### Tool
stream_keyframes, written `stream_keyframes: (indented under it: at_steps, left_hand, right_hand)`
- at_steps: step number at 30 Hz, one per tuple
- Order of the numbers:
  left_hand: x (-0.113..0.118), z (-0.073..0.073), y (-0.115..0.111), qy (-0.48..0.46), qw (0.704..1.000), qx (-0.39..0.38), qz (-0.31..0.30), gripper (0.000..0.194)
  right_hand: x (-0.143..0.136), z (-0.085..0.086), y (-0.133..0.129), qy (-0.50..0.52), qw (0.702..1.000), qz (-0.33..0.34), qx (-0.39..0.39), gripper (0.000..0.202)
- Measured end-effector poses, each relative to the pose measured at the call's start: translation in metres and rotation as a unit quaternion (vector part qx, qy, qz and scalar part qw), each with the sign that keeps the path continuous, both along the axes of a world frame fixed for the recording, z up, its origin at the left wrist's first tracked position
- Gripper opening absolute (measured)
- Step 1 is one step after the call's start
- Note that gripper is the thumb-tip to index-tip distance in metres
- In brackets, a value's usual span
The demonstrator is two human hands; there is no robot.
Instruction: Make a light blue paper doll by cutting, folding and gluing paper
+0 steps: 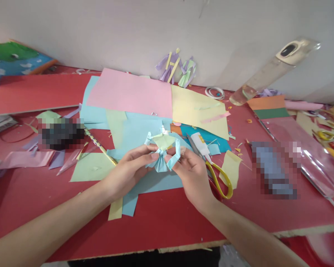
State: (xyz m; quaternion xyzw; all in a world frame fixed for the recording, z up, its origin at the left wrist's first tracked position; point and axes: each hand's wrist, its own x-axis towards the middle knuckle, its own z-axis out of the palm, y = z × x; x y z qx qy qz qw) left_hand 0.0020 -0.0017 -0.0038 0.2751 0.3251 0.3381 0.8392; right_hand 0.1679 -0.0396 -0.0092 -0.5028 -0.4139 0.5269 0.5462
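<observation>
Between my two hands is a small paper doll (160, 163), with a pleated light-blue skirt, a pale green top and blue folded arms. My left hand (136, 163) pinches the skirt on its left side. On the other side, my right hand (190, 168) grips the doll by its blue arm and the skirt's edge. Sheets of light-blue paper (139, 129) lie beneath. Scissors with yellow handles (225, 187) and a white glue bottle (200, 146) rest just beyond my right hand. A gold-striped pencil (100, 144) lies near my left wrist.
Pink (133, 91) and yellow paper sheets (197, 107) lie at the back of the red table (167, 226). Two finished-looking paper dolls (169, 68) lean against the wall. A clear spray bottle (272, 74) stands at the back right. Paper scraps are scattered at both sides.
</observation>
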Motion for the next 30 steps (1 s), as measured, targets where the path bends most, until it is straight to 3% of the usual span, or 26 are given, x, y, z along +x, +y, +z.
stream_keyframes:
  at_steps: [8,30]
  left_hand:
    - [0.0005,-0.0024,0.0009,-0.057,0.998,-0.028,-0.019,0.004]
    - [0.0020,-0.0058,0.0016,-0.034,0.999,0.016,-0.024,0.002]
  right_hand:
    - [-0.0005,-0.0004,-0.0021,0.002,1.000,0.006,-0.003,0.010]
    - [-0.0009,-0.0013,-0.0002,-0.003,1.000,0.003,0.019,0.007]
